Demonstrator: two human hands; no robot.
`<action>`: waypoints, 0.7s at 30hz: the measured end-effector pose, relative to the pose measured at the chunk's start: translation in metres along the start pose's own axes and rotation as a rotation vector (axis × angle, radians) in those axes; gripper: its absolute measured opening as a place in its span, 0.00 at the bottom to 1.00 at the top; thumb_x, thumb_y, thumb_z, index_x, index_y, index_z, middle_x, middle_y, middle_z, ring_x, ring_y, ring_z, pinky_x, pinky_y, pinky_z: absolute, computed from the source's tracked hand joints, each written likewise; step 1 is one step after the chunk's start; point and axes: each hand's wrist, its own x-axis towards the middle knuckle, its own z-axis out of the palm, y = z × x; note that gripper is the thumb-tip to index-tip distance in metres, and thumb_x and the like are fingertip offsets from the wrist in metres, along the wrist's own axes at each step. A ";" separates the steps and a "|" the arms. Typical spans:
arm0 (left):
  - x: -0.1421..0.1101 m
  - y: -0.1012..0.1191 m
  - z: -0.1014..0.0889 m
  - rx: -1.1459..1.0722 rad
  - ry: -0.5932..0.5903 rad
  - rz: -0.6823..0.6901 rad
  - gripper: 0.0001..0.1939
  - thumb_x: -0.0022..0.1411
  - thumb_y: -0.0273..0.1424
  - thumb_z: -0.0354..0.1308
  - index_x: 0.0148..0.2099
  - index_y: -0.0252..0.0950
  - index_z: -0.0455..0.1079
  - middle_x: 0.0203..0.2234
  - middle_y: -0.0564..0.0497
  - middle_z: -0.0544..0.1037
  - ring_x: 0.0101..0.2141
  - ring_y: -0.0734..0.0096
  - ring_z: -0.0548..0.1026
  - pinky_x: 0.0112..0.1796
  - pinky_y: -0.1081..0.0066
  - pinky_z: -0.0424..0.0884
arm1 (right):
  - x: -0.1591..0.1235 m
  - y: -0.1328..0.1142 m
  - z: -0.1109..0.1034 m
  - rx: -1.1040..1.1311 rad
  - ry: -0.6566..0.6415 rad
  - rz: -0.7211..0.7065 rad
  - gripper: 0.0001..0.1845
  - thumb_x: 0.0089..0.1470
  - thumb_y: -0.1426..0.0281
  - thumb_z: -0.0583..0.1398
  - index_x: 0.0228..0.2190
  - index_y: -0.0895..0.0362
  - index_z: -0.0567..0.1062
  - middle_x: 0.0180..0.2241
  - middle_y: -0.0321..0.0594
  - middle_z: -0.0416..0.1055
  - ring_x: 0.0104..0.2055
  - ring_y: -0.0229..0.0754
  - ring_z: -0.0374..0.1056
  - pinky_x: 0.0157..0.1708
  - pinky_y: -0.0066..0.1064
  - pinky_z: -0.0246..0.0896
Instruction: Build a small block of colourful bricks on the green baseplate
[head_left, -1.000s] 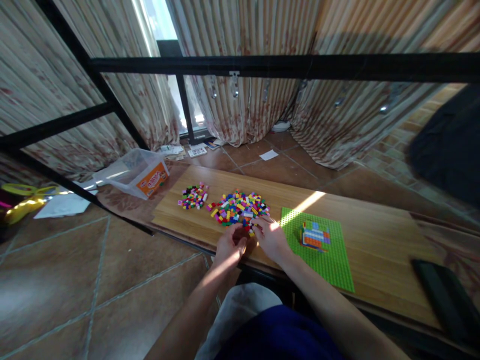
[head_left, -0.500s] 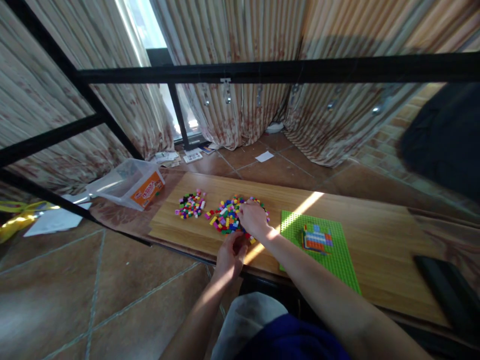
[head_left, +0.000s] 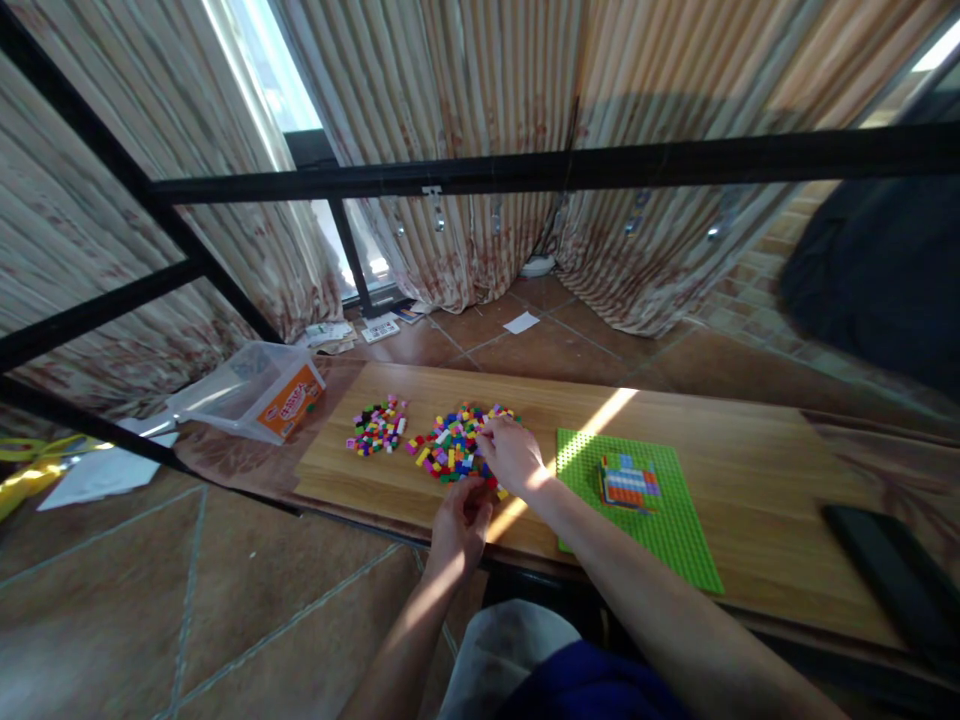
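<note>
A heap of small multicoloured building bricks (head_left: 454, 440) lies on the wooden board. Over the heap's right side is my right hand (head_left: 512, 455), its bent fingers pressed together and fingertips down among the bricks; what they pinch, if anything, is hidden. My left hand (head_left: 459, 523) rests at the heap's near edge, fingers curled towards the thumb. Whatever it holds is too small to make out. To the right, a green studded baseplate (head_left: 675, 535) carries a small brick build (head_left: 630, 483) in orange, white, blue and purple.
A smaller brick pile (head_left: 377, 427) lies left of the heap. Beyond it stands a clear plastic tub (head_left: 251, 395) with an orange label. A dark flat object (head_left: 877, 560) lies at the board's right end. A black metal rail (head_left: 495, 178) runs across behind the board.
My right hand has moved left and farther over the heap from its near right edge. My left hand stays curled at the near edge. The camera view has shifted slightly.
</note>
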 end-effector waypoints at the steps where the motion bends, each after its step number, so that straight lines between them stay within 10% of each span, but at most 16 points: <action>1: 0.000 0.001 0.000 0.014 -0.003 0.008 0.18 0.54 0.26 0.57 0.49 0.36 0.68 0.41 0.46 0.77 0.40 0.66 0.76 0.44 0.66 0.72 | -0.010 0.004 -0.004 0.076 0.002 0.001 0.11 0.59 0.66 0.53 0.36 0.57 0.74 0.36 0.44 0.75 0.39 0.43 0.70 0.38 0.30 0.61; 5: 0.002 0.004 -0.001 0.099 -0.002 0.014 0.16 0.54 0.29 0.56 0.47 0.37 0.69 0.42 0.46 0.75 0.34 0.70 0.75 0.37 0.68 0.74 | -0.061 0.024 -0.021 0.389 0.046 -0.050 0.08 0.58 0.67 0.54 0.34 0.56 0.72 0.29 0.38 0.73 0.31 0.39 0.69 0.33 0.29 0.60; 11: 0.010 -0.003 -0.003 0.168 0.013 -0.002 0.18 0.52 0.33 0.56 0.46 0.35 0.70 0.38 0.45 0.76 0.30 0.69 0.76 0.33 0.69 0.75 | -0.127 0.070 -0.048 0.813 0.092 0.260 0.15 0.56 0.60 0.55 0.42 0.54 0.74 0.24 0.34 0.68 0.25 0.37 0.66 0.24 0.28 0.62; 21: 0.017 -0.010 -0.009 0.193 0.007 -0.055 0.24 0.48 0.42 0.60 0.46 0.36 0.71 0.34 0.46 0.78 0.31 0.64 0.78 0.31 0.69 0.76 | -0.154 0.161 -0.110 1.446 0.318 0.522 0.14 0.48 0.63 0.64 0.39 0.53 0.75 0.30 0.37 0.73 0.27 0.35 0.69 0.29 0.28 0.68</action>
